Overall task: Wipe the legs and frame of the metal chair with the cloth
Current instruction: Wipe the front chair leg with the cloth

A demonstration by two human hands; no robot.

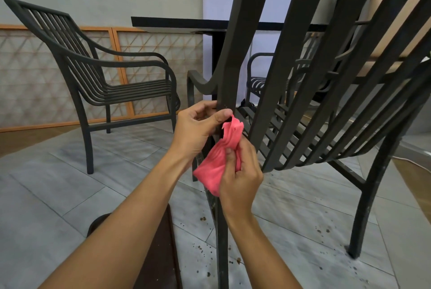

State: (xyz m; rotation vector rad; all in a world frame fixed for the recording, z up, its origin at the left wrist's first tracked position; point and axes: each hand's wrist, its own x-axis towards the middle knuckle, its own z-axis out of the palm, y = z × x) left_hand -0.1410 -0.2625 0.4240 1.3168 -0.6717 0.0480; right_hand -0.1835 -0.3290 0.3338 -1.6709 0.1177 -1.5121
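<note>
— How far along are you?

— Early, I judge. My left hand [198,130] curls round the metal chair [235,55]'s rear upright; my right hand [240,176] grips the bunched pink cloth [217,165] against it. The speckled legs [221,242] below look unwiped.

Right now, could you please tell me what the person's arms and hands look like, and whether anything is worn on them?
Both forearms are bare: no sleeves show. The left hand and right hand wear no gloves, and no rings, watch or wristband are visible.
</note>
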